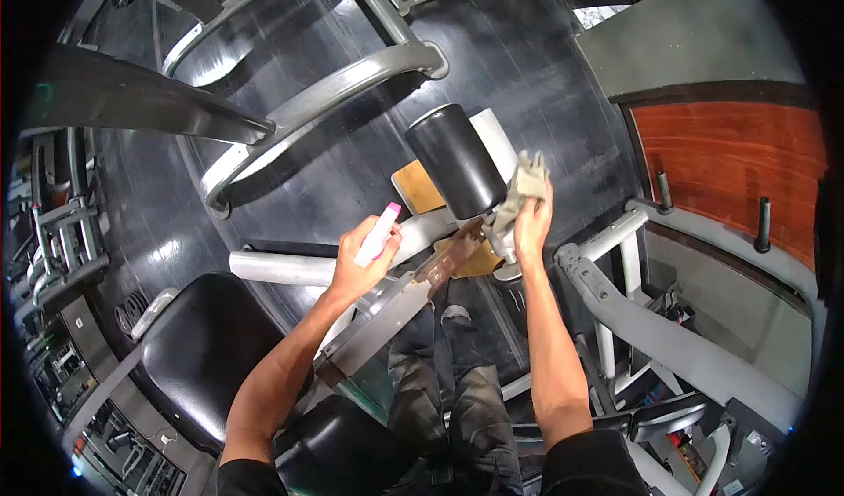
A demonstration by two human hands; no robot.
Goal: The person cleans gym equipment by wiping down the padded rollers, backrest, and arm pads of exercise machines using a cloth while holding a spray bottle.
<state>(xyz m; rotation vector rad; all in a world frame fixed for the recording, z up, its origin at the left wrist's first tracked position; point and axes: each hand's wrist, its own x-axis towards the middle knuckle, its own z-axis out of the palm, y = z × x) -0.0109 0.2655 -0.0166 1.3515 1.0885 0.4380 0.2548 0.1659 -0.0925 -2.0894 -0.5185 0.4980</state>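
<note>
Your left fingers (pixel 355 234): wrapped round slim white bottle (pixel 376 238), pink-topped. Your right fingers (pixel 530 217): pinching crumpled beige-grey cloth (pixel 530 182); beside them, smooth black cylindrical pad (pixel 455 160).

No text, brand or number can be read. The small pale label (pixel 236 153) on the curved, glossy grey metal frame (pixel 338 82) at far left is illegible, and no wording shows clearly on the slim white bottle with a pink tip (pixel 376 237).
</note>
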